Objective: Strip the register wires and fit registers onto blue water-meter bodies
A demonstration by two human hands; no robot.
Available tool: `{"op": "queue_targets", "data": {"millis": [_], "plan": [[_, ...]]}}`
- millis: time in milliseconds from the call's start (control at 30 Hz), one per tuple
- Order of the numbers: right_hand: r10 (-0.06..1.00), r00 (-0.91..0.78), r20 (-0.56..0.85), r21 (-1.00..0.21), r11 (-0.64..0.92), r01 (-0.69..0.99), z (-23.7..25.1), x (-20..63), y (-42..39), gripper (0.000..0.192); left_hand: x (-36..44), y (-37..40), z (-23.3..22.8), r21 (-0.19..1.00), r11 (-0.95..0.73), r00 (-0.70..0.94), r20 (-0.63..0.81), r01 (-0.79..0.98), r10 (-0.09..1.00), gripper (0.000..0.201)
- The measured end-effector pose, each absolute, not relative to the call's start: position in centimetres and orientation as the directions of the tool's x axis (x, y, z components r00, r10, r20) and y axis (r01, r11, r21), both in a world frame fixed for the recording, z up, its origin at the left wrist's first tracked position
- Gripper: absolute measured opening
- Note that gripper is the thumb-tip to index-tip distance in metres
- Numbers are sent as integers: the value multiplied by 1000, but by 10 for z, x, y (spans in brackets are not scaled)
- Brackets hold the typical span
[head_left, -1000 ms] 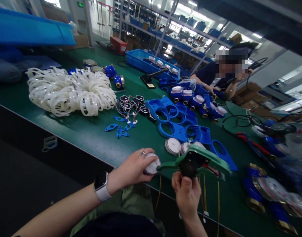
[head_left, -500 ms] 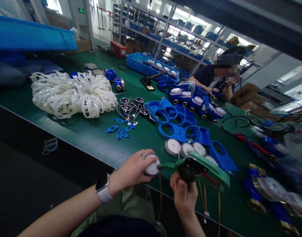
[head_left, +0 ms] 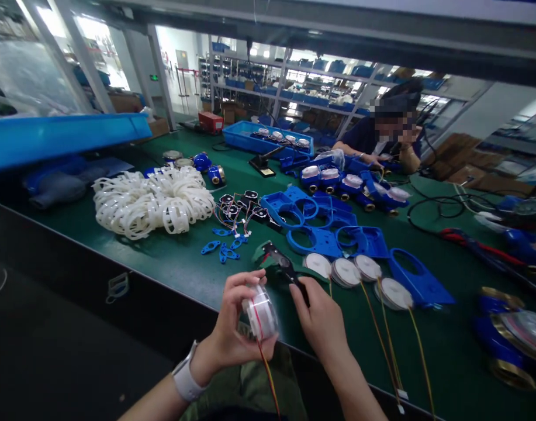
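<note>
My left hand (head_left: 232,327) grips a round white meter module (head_left: 261,313) with a clear body and red, yellow and black wires hanging from it, lifted off the bench near the front edge. My right hand (head_left: 320,318) is closed on a green housing with a black part (head_left: 279,264), turned edge-on so little of it shows. Just right of it lie several round white modules (head_left: 346,272) with yellow leads, on the green bench (head_left: 171,257).
A heap of white plastic rings (head_left: 154,199) lies at left, small blue brackets (head_left: 221,248) and black wired boards (head_left: 239,207) mid-bench, blue housings (head_left: 329,231) beyond. Blue brass-ended meters (head_left: 508,336) sit at right. A person (head_left: 381,137) works across the bench by a blue tray (head_left: 268,137).
My left hand has lifted the white module off the bench and tipped it toward me. My right hand has swung the green housing left and edge-on. The camera has tilted up.
</note>
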State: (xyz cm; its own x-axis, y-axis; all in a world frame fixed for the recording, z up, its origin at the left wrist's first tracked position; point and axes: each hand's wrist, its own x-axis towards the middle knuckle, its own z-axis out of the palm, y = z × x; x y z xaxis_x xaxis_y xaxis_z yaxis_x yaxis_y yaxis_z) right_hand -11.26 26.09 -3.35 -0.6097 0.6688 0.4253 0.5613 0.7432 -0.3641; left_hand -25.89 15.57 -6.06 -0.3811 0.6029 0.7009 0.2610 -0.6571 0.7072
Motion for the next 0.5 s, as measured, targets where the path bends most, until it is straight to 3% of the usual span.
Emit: {"op": "queue_targets", "data": {"millis": [133,200,267,333,400,500], "plan": [[650,-636,416,-398,759,516,-38,-124,263,38,-258,159,-59,683,-654,-401,726,325,559,60],[653,-640,405,-526,739,421,-27,-121,255,35,-260,160,-60,664,-639,-394,746,388,537,57],[662,-655,363,-721,646,253,-14,-115,240,37,-260,161,-62,634,-626,-351,773,454,528,55],[652,-705,278,-850,509,135,-6,-111,222,51,-256,162,-64,603,-622,-282,792,499,541,51],[658,-730,185,-904,406,137,-5,-107,209,60,-250,163,-64,593,-619,-228,791,515,568,51],[746,-657,110,-948,277,155,-8,-92,210,50,-245,163,-64,598,-580,-195,770,553,608,68]]}}
